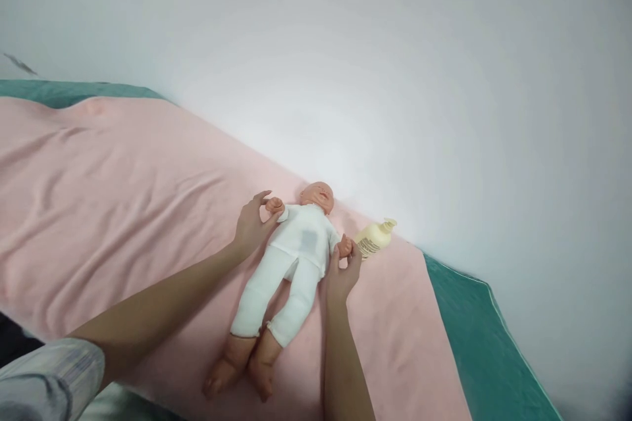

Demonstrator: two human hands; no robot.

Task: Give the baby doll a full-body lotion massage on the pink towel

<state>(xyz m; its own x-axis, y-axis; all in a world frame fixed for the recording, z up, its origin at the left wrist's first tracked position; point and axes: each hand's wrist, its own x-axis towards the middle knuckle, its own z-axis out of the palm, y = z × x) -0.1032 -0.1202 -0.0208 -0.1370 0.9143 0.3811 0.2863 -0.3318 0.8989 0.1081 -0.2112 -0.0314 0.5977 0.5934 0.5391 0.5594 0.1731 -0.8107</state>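
A doll (291,256) in a white suit lies on its back on a pink blanket (123,210), head towards the white wall (395,66) and bare feet towards the camera, its legs a little apart. Both of the person's arms reach out from the near edge of the picture to the doll's arms. The left hand (251,227) comes in from the doll's left-of-picture side on a long, nearly straight forearm, bare below a pale sleeve (49,375) pushed up near the elbow; its wrist bends slightly, the fingers curl over the doll's raised fist beside the doll's head, and the thumb lies under it, so the grip closes round that small fist. The right hand (342,271) rises almost straight up the picture along the doll's other side, forearm close beside the doll's leg and hip, palm turned towards the doll; its thumb and fingers pinch the doll's other fist, which sticks out level with the doll's waist. Both of the doll's arms are thus held out from its body, one high by the head, one lower. Just beyond the right hand, on the far side from the doll and near the wall, a cream pump bottle (374,237) lies tipped on the blanket, its nozzle pointing away from the doll. The blanket is creased left of the doll and covers a teal bed (474,342), which shows as a strip to the right of the doll and at the far left.
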